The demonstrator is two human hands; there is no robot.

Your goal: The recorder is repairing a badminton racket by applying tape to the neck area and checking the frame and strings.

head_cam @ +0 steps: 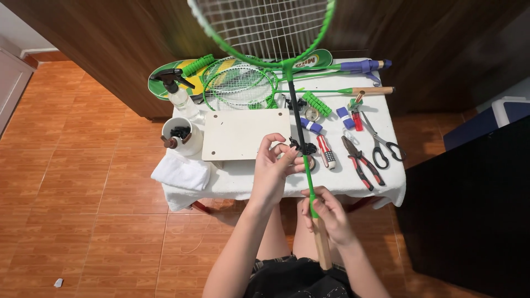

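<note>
The right hand [327,215] is closed around the bare wooden handle [322,247] of the green racket [287,66] above the table [243,179], while the left hand [274,168] pinches the shaft, so wrapping seems next.

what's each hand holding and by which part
Right hand holds the green badminton racket where shaft meets wooden handle; left hand pinches a black clip on the shaft.

From my remote seat I see two bare forearms rising from the bottom centre of the frame, with no sleeves, watch or rings showing on the left hand [273,174] or the right hand [326,212]. Both hands are ungloved, with short nails. At the bottom edge sit dark patterned shorts [295,278] above bare knees.
</note>
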